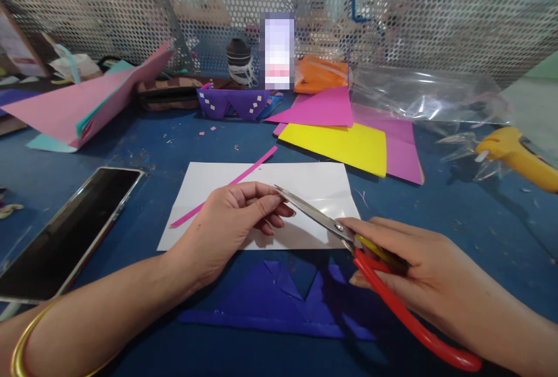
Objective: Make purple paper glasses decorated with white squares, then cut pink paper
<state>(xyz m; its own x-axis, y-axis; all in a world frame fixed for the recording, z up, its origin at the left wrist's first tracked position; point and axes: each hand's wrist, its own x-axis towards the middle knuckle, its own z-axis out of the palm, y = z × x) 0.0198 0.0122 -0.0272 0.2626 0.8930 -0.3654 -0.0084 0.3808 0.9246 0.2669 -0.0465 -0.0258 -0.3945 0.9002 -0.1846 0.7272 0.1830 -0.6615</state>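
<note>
Table (440, 205); two hands (233, 211) (421, 255); one scissors (316, 215)

Scissors (323, 218) in right hand (425, 258), white paper (314, 178)

The left forearm (108, 301) was angled inward from the lower left, the left hand (235, 211) held with its thumb (264, 207) brought against the forefinger (257, 188) and its remaining fingers loosely bent. The right hand (431, 266) was angled in opposite, its fingers curled in a grip.
</note>
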